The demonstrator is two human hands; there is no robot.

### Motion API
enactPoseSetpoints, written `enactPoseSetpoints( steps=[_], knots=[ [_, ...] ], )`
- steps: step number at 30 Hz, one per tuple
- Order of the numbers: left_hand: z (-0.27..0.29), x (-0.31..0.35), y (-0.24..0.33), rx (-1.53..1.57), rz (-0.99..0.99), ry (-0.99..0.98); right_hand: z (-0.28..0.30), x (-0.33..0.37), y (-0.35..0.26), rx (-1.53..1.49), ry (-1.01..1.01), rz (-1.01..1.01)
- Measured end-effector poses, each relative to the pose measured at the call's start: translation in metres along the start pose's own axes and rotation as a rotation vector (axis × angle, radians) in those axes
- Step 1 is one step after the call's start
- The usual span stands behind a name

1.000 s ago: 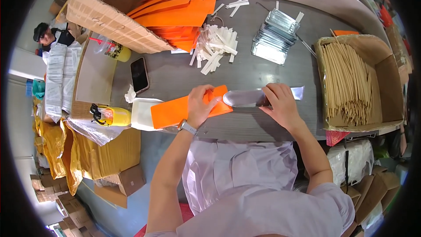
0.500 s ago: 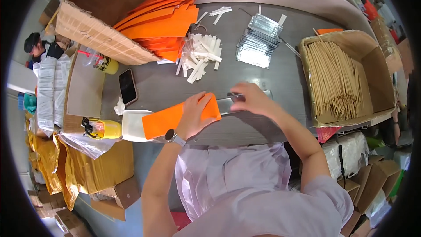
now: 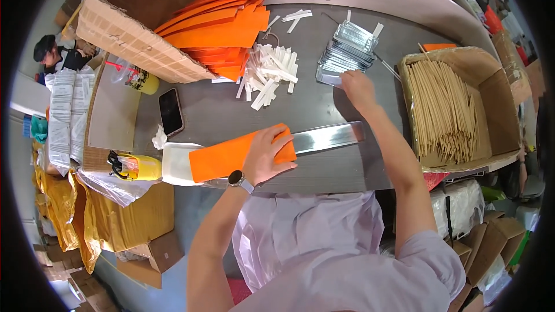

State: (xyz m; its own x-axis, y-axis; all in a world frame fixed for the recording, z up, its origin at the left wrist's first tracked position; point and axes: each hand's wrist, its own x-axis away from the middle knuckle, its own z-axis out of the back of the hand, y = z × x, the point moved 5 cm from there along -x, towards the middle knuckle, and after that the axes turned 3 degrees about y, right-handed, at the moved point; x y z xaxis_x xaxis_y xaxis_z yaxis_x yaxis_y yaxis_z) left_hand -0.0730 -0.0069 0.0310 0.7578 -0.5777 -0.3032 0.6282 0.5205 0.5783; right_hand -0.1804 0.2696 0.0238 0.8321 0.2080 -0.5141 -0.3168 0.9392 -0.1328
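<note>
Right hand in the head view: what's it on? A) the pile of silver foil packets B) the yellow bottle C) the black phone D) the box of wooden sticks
A: the right hand is stretched out with its fingers on the near edge of the pile of silver foil packets, while the left hand presses the orange sleeve on the metal strip.

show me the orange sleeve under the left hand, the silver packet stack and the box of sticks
orange sleeve [image 3: 222, 159], head view, its bare middle left of the hand
silver packet stack [image 3: 341, 52], head view, top packet
box of sticks [image 3: 509, 115], head view, bare inner wall
</note>
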Motion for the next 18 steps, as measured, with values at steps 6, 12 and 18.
enactPoseSetpoints(
  steps=[6, 12, 18],
  knots=[
    [0.001, 0.004, -0.006, 0.026, 0.010, 0.053, 0.072, 0.047, -0.073, -0.207, 0.056, 0.321],
    [0.004, 0.001, -0.006, 0.013, 0.015, 0.041, 0.056, 0.083, -0.121, -0.298, -0.242, 0.375],
    [0.002, 0.003, -0.001, -0.052, 0.005, 0.048, 0.015, -0.011, -0.104, -0.415, 0.062, -0.035]
  ],
)
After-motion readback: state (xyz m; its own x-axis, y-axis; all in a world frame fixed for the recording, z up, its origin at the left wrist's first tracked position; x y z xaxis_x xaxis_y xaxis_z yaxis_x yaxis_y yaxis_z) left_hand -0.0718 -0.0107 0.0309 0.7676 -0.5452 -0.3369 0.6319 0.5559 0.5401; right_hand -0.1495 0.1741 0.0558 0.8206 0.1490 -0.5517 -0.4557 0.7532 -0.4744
